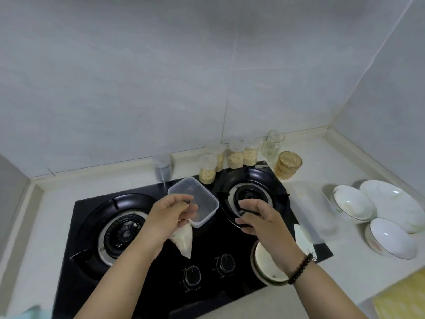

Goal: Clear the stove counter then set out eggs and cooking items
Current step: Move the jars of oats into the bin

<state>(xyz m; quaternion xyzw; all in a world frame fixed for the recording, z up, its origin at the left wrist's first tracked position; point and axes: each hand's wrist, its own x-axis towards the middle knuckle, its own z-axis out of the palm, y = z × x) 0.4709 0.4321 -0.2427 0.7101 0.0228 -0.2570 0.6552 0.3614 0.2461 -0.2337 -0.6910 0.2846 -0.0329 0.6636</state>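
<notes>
A black two-burner gas stove fills the middle of the counter. My left hand holds a clear square plastic container tilted above the stove's middle, together with a small whitish plastic bag that hangs below the palm. My right hand hovers over the right burner with curled fingers pinching a small dark object; what that object is cannot be made out. A round cream bowl sits on the stove's front right corner, partly under my right wrist.
Several clear jars of pale food, an amber glass and a grey-tinted jar line the back wall. Three white bowls sit on the counter at right. A white paper lies beside the stove, and something yellow shows bottom right.
</notes>
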